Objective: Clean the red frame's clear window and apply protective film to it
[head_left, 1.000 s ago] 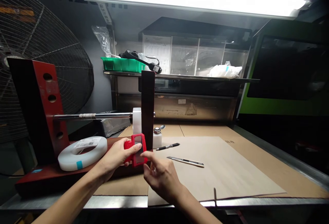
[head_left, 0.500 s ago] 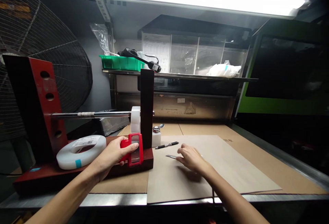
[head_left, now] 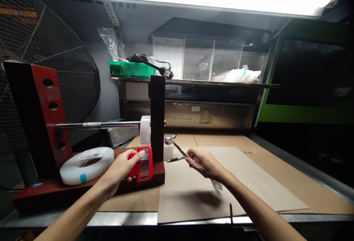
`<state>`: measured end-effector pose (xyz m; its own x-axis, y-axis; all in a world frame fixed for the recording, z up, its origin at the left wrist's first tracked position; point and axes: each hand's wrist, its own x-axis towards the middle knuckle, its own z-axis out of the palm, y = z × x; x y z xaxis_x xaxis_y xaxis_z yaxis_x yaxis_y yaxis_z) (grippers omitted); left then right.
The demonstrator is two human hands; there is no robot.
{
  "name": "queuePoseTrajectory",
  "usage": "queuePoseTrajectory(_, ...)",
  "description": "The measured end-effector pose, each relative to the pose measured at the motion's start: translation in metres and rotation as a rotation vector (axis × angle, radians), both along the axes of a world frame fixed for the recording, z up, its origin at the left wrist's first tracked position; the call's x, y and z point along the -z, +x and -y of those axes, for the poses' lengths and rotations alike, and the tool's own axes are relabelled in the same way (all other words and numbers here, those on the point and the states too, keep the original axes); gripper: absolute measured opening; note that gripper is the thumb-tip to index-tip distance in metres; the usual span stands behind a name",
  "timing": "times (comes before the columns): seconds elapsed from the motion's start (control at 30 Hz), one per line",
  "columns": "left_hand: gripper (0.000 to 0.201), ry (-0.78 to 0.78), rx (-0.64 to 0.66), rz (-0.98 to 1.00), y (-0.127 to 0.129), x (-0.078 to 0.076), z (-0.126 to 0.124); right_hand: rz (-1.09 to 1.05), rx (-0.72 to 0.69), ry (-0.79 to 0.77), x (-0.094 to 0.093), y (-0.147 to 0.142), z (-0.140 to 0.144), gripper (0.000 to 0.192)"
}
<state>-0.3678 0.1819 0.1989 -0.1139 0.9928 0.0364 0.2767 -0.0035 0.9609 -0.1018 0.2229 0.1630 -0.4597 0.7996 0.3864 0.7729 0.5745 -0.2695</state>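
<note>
My left hand (head_left: 121, 167) is closed around the handle of a red-framed tool (head_left: 150, 163) with a clear window, in front of the red stand's base. My right hand (head_left: 203, 163) grips a slim, pointed metal tool (head_left: 181, 149), its tip angled up and left toward a white pump bottle (head_left: 168, 150). Whether it is a knife or tweezers I cannot tell. Something whitish (head_left: 217, 186) shows below that hand, partly hidden. Beneath lies a large grey-brown sheet (head_left: 182, 200). A black pen (head_left: 175, 159) rests near the bottle, its right end close to my fingers.
A dark red stand (head_left: 157, 115) carries a metal rod (head_left: 116, 125) with a white tape roll (head_left: 145, 129). On its base lies a wide clear roll (head_left: 70, 173). Behind are a shelf (head_left: 199, 82) with a green bin (head_left: 129, 69) and, at left, a large fan (head_left: 74, 64).
My right hand has lifted the pointed tool off the sheet and tipped its point upward. The whitish thing below the hand has come into view. My left hand keeps its hold, nearly still.
</note>
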Motion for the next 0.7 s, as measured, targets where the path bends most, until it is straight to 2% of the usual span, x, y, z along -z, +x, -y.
queuePoseTrajectory(0.17, 0.047, -0.013, -0.016, 0.003, -0.002, 0.001, 0.000, -0.019, -0.162, 0.148, -0.043, -0.033, 0.001, 0.027)
queuePoseTrajectory(0.27, 0.048, 0.003, 0.003, 0.022, -0.003, 0.003, -0.001, -0.022, -0.304, 0.033, -0.058, -0.044, 0.001, 0.031)
queuePoseTrajectory(0.4, 0.049, 0.004, -0.001, 0.043, -0.004, 0.006, -0.003, -0.079, -0.425, -0.158, -0.065, -0.048, -0.002, 0.028)
queuePoseTrajectory(0.47, 0.048, -0.003, -0.004, 0.053, -0.004, 0.006, -0.004, -0.096, -0.378, -0.116, -0.065, -0.050, -0.005, 0.032)
queuePoseTrajectory(0.53, 0.046, -0.010, -0.007, 0.060, -0.004, 0.005, -0.004, -0.029, -0.284, 0.036, -0.065, -0.055, -0.007, 0.037)
queuePoseTrajectory(0.63, 0.044, -0.023, -0.015, 0.062, -0.004, 0.003, -0.002, 0.219, -0.107, 0.304, -0.066, -0.064, -0.008, 0.032)
queuePoseTrajectory(0.7, 0.042, -0.033, -0.024, 0.054, -0.004, 0.002, -0.001, 0.377, -0.053, 0.403, -0.068, -0.070, -0.006, 0.031)
